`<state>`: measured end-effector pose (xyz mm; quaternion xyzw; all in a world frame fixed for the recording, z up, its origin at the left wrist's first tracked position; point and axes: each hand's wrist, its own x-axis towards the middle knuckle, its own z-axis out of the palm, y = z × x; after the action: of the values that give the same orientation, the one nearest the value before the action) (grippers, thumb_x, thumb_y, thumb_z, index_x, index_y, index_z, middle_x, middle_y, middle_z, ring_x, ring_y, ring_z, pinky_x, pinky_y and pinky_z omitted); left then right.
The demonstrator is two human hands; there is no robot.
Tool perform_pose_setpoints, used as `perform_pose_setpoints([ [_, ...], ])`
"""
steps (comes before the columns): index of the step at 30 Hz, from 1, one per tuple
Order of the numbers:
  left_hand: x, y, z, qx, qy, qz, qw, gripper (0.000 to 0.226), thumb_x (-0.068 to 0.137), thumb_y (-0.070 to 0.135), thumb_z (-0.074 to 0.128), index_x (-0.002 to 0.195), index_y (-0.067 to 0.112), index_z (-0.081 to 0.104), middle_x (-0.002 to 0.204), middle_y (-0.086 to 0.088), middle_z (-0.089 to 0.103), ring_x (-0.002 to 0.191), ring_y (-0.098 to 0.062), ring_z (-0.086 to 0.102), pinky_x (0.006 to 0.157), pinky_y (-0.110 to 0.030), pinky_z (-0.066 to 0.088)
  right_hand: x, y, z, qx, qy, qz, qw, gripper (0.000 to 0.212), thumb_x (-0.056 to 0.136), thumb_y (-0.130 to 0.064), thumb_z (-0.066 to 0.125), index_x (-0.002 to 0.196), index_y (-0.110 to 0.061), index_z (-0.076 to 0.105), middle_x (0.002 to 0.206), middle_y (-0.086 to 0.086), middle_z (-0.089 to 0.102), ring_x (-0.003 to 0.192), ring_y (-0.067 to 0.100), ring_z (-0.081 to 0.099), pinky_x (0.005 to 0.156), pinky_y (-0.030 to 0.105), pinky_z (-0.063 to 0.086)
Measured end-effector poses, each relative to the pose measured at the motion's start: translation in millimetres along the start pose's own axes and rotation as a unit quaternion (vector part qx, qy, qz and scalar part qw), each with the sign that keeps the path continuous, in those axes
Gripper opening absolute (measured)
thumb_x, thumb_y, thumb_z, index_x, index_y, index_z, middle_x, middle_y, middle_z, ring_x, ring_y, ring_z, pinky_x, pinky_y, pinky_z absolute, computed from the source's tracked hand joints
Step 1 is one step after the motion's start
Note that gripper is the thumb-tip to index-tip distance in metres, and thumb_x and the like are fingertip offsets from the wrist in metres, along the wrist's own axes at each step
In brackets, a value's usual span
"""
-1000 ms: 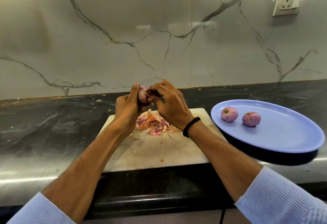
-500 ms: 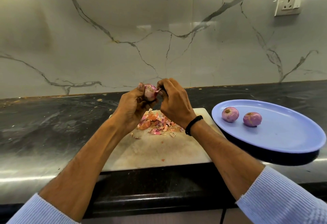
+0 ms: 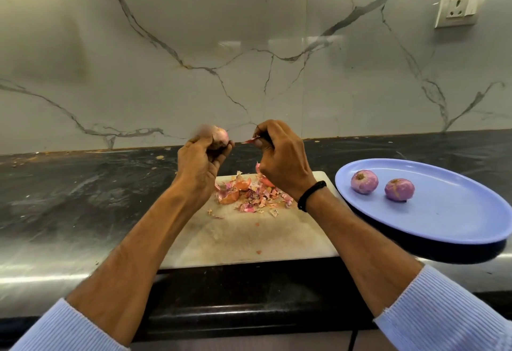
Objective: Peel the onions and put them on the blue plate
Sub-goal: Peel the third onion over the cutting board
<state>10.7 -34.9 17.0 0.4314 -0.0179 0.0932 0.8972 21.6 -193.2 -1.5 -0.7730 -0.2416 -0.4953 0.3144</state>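
Left hand (image 3: pixel 200 160) curled around one onion (image 3: pixel 219 137), raised above the cutting board (image 3: pixel 249 237). Right hand (image 3: pixel 279 159) pinches a peel strip (image 3: pixel 250 140), a clear gap between them. Blue plate (image 3: pixel 454 220) overhangs the desk (image 3: pixel 83 184) front edge, carrying two peeled onions (image 3: pixel 364 181).

Soft overhead light, wall glare, wide-angle bowing
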Motion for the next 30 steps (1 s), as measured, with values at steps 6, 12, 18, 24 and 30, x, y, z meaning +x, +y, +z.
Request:
perform_pose_setpoints([
  [6, -7, -7, 4, 0.066, -0.067, 0.001, 0.996, 0.028, 0.104, 0.012, 0.046, 0.129, 0.003, 0.054, 0.128, -0.022, 0.06, 0.107, -0.032, 0.067, 0.084, -0.034, 0.06, -4, 3, 0, -0.019, -0.055, -0.006, 0.998, 0.025, 0.075, 0.004, 0.06, 0.097, -0.005, 0.066, 0.098, 0.008, 0.057, 0.085, 0.014, 0.054, 0.075, 0.022, 0.051],
  [12, -11, -8, 6, 0.082, -0.111, 0.01, 0.99, 0.032, 0.102, 0.021, 0.048, 0.127, 0.001, 0.055, 0.126, -0.025, 0.06, 0.1, -0.029, 0.066, 0.075, -0.026, 0.06, -2, 1, 7, 0.035, -0.055, -0.005, 0.998, 0.045, 0.076, -0.022, 0.08, 0.11, -0.005, 0.054, 0.105, 0.009, 0.052, 0.091, 0.013, 0.049, 0.08, 0.016, 0.044],
  [18, -14, -12, 7, 0.083, -0.128, 0.028, 0.988, 0.053, 0.088, 0.026, 0.059, 0.132, -0.002, 0.052, 0.119, -0.021, 0.062, 0.099, -0.028, 0.064, 0.068, -0.023, 0.059, -4, 0, 10, 0.032, -0.047, -0.023, 0.998, 0.039, 0.08, -0.016, 0.077, 0.108, -0.005, 0.052, 0.102, 0.008, 0.051, 0.088, 0.018, 0.053, 0.075, 0.031, 0.052],
  [24, -12, -14, 6, 0.091, -0.131, 0.035, 0.987, 0.041, 0.094, 0.018, 0.057, 0.132, 0.002, 0.051, 0.116, -0.019, 0.062, 0.087, -0.019, 0.066, 0.07, -0.023, 0.06, -5, -1, 9, 0.026, -0.05, -0.035, 0.998, 0.029, 0.081, -0.005, 0.069, 0.106, -0.003, 0.053, 0.1, 0.011, 0.051, 0.087, 0.021, 0.052, 0.074, 0.036, 0.052],
  [30, -14, -13, 6, 0.1, -0.141, 0.044, 0.984, 0.047, 0.08, 0.026, 0.065, 0.122, 0.008, 0.053, 0.106, -0.011, 0.064, 0.082, -0.017, 0.065, 0.071, -0.024, 0.06, -5, -1, 7, 0.006, -0.048, -0.044, 0.998, 0.019, 0.08, 0.004, 0.064, 0.095, -0.003, 0.056, 0.097, 0.012, 0.051, 0.083, 0.022, 0.05, 0.069, 0.035, 0.05],
])
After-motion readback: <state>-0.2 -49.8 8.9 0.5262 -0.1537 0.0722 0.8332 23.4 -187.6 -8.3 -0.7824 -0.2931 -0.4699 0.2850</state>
